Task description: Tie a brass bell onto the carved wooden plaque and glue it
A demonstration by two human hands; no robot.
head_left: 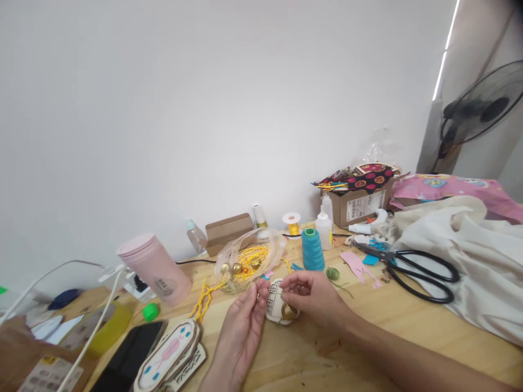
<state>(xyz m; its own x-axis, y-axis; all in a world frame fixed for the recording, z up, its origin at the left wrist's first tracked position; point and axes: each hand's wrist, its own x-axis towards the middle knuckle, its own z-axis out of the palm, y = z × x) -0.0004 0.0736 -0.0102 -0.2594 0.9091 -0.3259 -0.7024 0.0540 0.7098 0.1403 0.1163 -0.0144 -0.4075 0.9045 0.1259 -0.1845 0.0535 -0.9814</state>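
My left hand [245,316] is closed in a pinch left of a pale wooden cut-out plaque [271,311]; what its fingertips hold is too small to make out. Over the plaque's right side, my right hand [304,296] also pinches, its fingertips close to the left ones. Any thread between them cannot be made out. A brass bell [289,312] rests on the plaque just below my right fingers. Behind the hands lies a clear plastic bag [274,239] with yellow cords [251,256] and several brass bells.
Left stand a pink tumbler [155,267], a phone [128,356] and stacked decorated plaques [169,354]. Behind and right are a teal thread cone [312,250], glue bottles [324,231], black-handled scissors [425,272], white cloth [457,239] and a cardboard box [355,207].
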